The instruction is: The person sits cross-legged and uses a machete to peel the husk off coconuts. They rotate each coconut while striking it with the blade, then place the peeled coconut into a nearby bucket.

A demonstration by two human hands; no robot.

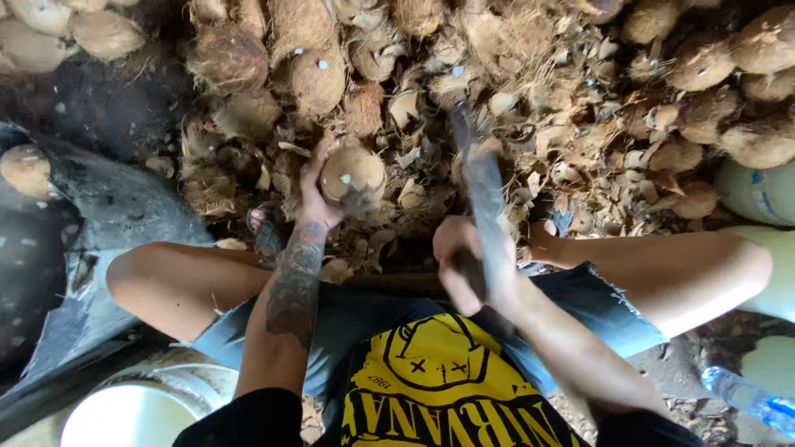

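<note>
Left hand grips one husked coconut from its left side, fingers curled round it, holding it out in front of the knees over the litter. Prob. held that far out so the nut sits clear of the legs and within the blade's arc. Right hand is closed round the handle of a long blade, motion-blurred, which points up and away from the body twd the nut's right side; tip sits just beside the nut, contact can't be told.

Person sits w/ knees spread, so both hands work in the gap between the legs, and scraps drop onto the ground there rather than on the lap.

Counts: 1 coconut in hand, 1 blade, 2 hands. Heap of coconuts at right and top, approx. a dozen or more whole ones visible, exact no. unclear as husk hides some. Husk and shell scraps cover the ground, too many to count. 1 white bucket at lower left beside the thigh, close to the left arm. 1 clear plastic bottle at lower right. 1 dark sheet at left.
</note>
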